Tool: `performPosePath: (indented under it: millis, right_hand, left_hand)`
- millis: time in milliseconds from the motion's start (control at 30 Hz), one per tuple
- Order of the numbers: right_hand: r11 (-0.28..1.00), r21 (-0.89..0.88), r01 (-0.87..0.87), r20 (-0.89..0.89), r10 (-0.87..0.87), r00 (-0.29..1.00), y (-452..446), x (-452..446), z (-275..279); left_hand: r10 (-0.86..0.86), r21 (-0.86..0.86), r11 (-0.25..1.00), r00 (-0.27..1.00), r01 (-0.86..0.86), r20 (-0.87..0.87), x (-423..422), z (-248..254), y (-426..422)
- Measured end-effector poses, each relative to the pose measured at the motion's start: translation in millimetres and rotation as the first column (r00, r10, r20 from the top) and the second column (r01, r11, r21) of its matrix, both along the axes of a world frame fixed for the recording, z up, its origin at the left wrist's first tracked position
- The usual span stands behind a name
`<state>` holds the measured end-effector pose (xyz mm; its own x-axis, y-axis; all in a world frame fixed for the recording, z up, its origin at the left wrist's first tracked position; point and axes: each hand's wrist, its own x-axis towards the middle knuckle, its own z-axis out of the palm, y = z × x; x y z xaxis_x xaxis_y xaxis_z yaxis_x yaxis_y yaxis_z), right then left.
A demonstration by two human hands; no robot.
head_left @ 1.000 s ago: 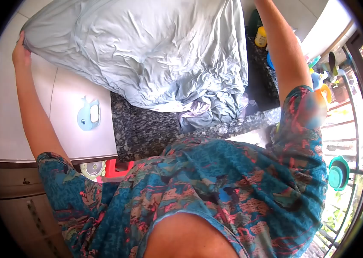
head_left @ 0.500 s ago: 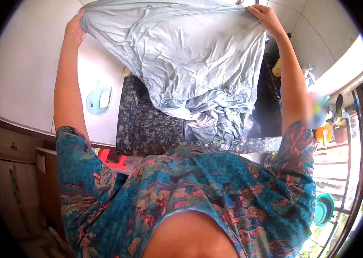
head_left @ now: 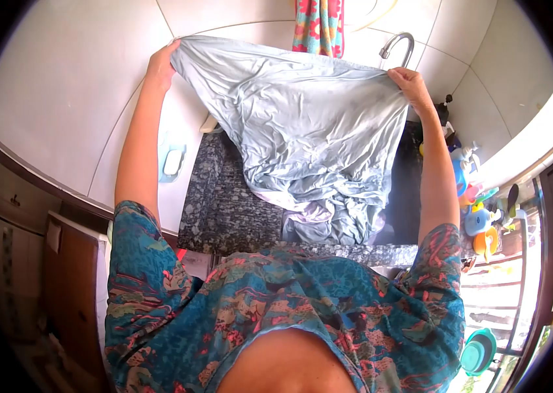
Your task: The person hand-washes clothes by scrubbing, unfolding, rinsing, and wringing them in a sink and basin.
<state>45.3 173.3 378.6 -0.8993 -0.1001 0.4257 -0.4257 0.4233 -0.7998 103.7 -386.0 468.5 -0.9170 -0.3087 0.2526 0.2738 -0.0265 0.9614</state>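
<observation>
A wet, pale grey-blue cloth point(head_left: 309, 118) is stretched wide between both hands. My left hand point(head_left: 162, 65) is closed on its upper left corner, beside the white tiled wall. My right hand point(head_left: 411, 88) pinches the upper right corner, just below the curved metal tap. The lower part of the cloth lies bunched in the dark stone basin point(head_left: 404, 209), near its front edge. Left of the bunched part is the ribbed, speckled granite slab point(head_left: 231, 203).
A metal tap point(head_left: 399, 44) and a flowered towel point(head_left: 319, 26) are at the back. A blue soap holder point(head_left: 172, 162) is on the left. Bottles and an orange cup point(head_left: 486, 243) stand right, above a green basin point(head_left: 478, 352) near window bars.
The view has shifted, bringing the tap and towel into sight. My hands have come closer together, both still on the cloth, and its upper edge shows fully now.
</observation>
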Motion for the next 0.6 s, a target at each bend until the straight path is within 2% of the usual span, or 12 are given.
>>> performPosePath:
  millis: [100, 300, 400, 600]
  right_hand:
    - [1.000, 0.008, 0.001, 0.024, -0.001, 1.000, -3, 3, -5]
    - [1.000, -0.003, 0.014, 0.057, -0.014, 0.998, 4, 10, -15]
    - [0.999, -0.041, 0.010, 0.079, -0.007, 0.997, 11, 13, -25]
    - [0.993, -0.116, 0.036, 0.122, -0.021, 0.992, 20, 7, -48]
  left_hand:
    - [-0.083, 0.120, 0.989, 0.994, 0.091, -0.065, 6, -8, 10]
    - [-0.079, 0.347, 0.934, 0.996, 0.091, -0.048, 3, -16, 18]
    - [-0.047, 0.396, 0.918, 0.999, 0.038, 0.012, 22, -8, 35]
    - [-0.127, 0.232, 0.964, 0.992, 0.130, -0.027, 16, -28, 21]
